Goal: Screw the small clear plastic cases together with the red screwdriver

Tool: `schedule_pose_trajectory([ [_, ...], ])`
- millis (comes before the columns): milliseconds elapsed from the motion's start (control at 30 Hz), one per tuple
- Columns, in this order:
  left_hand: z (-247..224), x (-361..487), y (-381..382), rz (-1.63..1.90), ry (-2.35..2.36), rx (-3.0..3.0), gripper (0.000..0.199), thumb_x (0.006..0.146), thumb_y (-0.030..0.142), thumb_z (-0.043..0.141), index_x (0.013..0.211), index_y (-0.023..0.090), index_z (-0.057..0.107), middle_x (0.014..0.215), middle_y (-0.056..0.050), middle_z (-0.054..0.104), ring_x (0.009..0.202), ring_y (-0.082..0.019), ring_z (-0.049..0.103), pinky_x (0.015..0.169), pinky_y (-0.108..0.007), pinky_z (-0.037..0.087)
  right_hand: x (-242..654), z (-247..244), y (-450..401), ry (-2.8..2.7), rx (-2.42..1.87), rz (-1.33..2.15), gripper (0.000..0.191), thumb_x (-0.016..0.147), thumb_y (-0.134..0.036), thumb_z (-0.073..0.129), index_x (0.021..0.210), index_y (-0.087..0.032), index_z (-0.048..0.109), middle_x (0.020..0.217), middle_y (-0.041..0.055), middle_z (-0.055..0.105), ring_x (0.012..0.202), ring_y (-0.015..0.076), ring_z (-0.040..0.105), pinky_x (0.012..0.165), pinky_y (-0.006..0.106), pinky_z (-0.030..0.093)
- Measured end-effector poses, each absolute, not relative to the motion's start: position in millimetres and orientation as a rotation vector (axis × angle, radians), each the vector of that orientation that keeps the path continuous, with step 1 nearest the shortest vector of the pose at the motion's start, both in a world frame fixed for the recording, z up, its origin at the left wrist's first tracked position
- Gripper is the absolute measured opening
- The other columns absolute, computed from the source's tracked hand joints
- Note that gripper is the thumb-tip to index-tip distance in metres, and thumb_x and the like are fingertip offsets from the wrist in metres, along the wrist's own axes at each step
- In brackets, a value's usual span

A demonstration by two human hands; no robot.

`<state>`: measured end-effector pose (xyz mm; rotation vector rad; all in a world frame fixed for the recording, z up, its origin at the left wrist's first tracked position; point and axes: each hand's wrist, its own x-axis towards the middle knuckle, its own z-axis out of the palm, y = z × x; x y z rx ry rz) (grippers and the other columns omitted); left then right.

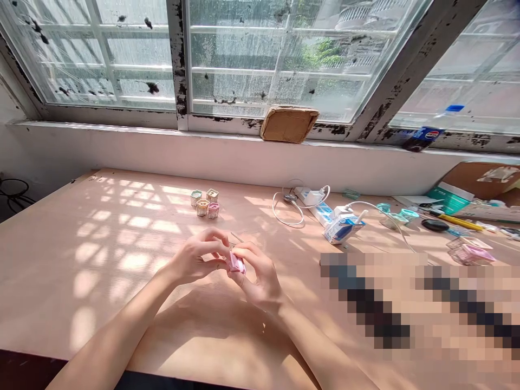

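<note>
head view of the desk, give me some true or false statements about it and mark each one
1. The right hand grips a small pink piece. True.
2. The left hand is empty. False: its fingers also hold the small pink piece.
3. Four small square holders stand grouped beyond the hands. True.
4. The Pepsi bottle stands upright on the desk. False: it lies tilted on the window ledge.
5. A piece of brown cardboard sits on the window ledge. True.
</note>
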<state>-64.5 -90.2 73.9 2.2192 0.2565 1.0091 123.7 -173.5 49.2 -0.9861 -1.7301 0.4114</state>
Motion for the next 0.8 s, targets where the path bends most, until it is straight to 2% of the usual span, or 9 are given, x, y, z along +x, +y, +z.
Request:
schedule_pose_trajectory([
  [133, 71.1, -64.3, -91.1, 1.030, 0.217, 2.260, 0.007, 0.094, 0.018, 0.067, 0.098, 0.021, 0.073, 0.108, -0.006, 0.058, 0.083, -0.011, 0.068, 0.063, -0.019, 0.054, 125.9, 48.6, -173.0, -1.701, -1.002, 0.510, 0.008, 0.091, -0.026, 0.067, 0.097, -0.023, 0.071, 0.096, 0.0053, 0.066, 0.090, 0.0212, 0.064, 0.083, 0.036, 0.051],
  [267, 71.9, -64.2, -92.4, 1.050, 0.152, 2.335, 0.017, 0.095, 0.017, 0.066, 0.111, 0.022, 0.069, 0.122, -0.009, 0.058, 0.091, -0.014, 0.071, 0.083, -0.028, 0.059, 129.7, 47.6, -173.3, -1.601, -0.997, 0.701, 0.017, 0.090, -0.038, 0.069, 0.094, -0.022, 0.072, 0.098, 0.0069, 0.068, 0.096, 0.0249, 0.064, 0.087, 0.039, 0.052],
  [433, 71.5, -63.2, -91.8, 0.824, 0.223, 2.402, 0.052, 0.084, 0.034, 0.080, 0.129, 0.024, 0.056, 0.135, -0.013, 0.060, 0.111, -0.023, 0.067, 0.087, -0.032, 0.059, 131.2, 43.5, -171.9, -1.414, -1.007, 0.965, 0.028, 0.086, -0.042, 0.072, 0.105, -0.021, 0.072, 0.102, 0.0080, 0.068, 0.098, 0.0267, 0.066, 0.084, 0.038, 0.054],
  [467, 70.7, -62.5, -91.7, 0.811, 0.239, 2.399, 0.052, 0.084, 0.035, 0.080, 0.128, 0.025, 0.056, 0.134, -0.012, 0.061, 0.112, -0.023, 0.067, 0.087, -0.032, 0.059, 131.0, 42.7, -171.3, -1.400, -1.009, 0.981, 0.029, 0.085, -0.042, 0.072, 0.105, -0.021, 0.072, 0.101, 0.0082, 0.067, 0.097, 0.0268, 0.066, 0.084, 0.038, 0.054],
  [600, 68.9, -60.5, -91.3, 0.880, 0.291, 2.380, 0.029, 0.088, 0.030, 0.075, 0.113, 0.022, 0.063, 0.127, -0.009, 0.063, 0.106, -0.020, 0.069, 0.085, -0.030, 0.059, 127.7, 40.7, -169.9, -1.411, -1.014, 0.947, 0.024, 0.084, -0.040, 0.072, 0.097, -0.020, 0.074, 0.100, 0.0079, 0.066, 0.098, 0.0269, 0.063, 0.085, 0.038, 0.052],
  [733, 70.7, -61.2, -91.2, 0.890, 0.307, 2.366, 0.025, 0.083, 0.026, 0.080, 0.104, 0.021, 0.067, 0.122, -0.008, 0.062, 0.098, -0.018, 0.071, 0.079, -0.028, 0.061, 125.2, 41.1, -171.0, -1.441, -1.036, 0.922, 0.018, 0.084, -0.037, 0.071, 0.091, -0.020, 0.074, 0.097, 0.0070, 0.064, 0.096, 0.0258, 0.062, 0.082, 0.036, 0.052],
  [800, 71.3, -61.0, -92.0, 0.939, 0.252, 2.360, 0.018, 0.086, 0.025, 0.077, 0.100, 0.020, 0.067, 0.118, -0.008, 0.063, 0.094, -0.017, 0.071, 0.077, -0.027, 0.061, 126.9, 41.1, -170.3, -1.434, -1.048, 0.905, 0.019, 0.085, -0.038, 0.071, 0.091, -0.021, 0.073, 0.096, 0.0067, 0.064, 0.095, 0.0252, 0.062, 0.082, 0.035, 0.052],
])
